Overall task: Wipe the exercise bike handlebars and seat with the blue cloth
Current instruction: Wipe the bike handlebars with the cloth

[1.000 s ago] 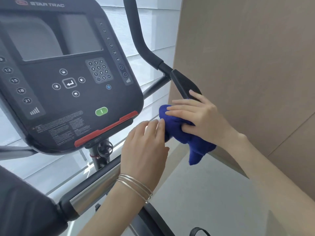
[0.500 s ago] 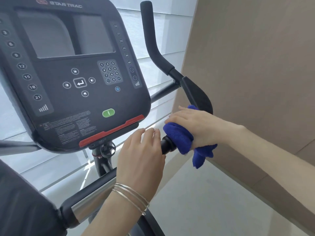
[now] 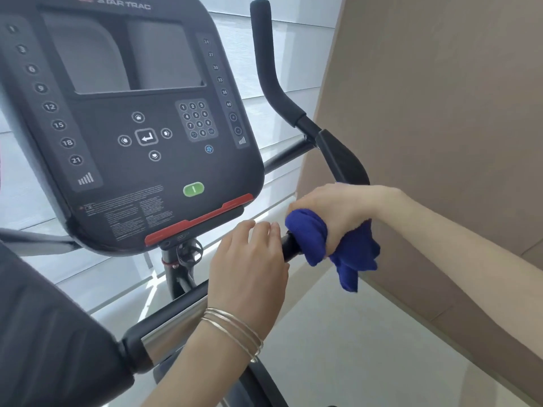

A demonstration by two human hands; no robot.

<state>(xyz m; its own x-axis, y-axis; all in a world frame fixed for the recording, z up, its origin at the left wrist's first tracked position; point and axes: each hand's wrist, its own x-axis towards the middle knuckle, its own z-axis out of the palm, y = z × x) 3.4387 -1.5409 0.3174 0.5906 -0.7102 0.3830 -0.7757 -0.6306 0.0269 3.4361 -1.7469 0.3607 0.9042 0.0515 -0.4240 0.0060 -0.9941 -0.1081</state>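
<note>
ok so from where I'm watching, the right hand (image 3: 335, 212) is wrapped tight around the blue cloth (image 3: 332, 248), which is bunched over the near end of the right handlebar (image 3: 293, 246), just past the bend below the upright grip. A loose tail of cloth hangs under the fist. The left hand (image 3: 249, 265) sits right beside it on the same bar, fingers curled loosely over the tube and holding nothing else, its fingertips nearly touching the cloth

Handling-wise: I'd guess the cloth is light and soft, floppy like microfibre, so it moulds around the tube but bunches easily. Best to keep it palmed with a fold between fingers and bar, otherwise that dangling tail will flap about and do no wiping. The handlebar looks stiff and fixed, with black grip areas and a shiny metal stretch (image 3: 173, 327) lower down that's probably slicker, so squeeze harder there

Count: one cloth, two hands, one console (image 3: 132, 118), a few thin bangles (image 3: 235, 330) on the left wrist (three I think, hard to say). One handlebar side shows properly; there's a bit of bar at far left (image 3: 35, 239) that may be the other side. The seat isn't in view, so that part looks not yet done as far as I can judge
</note>
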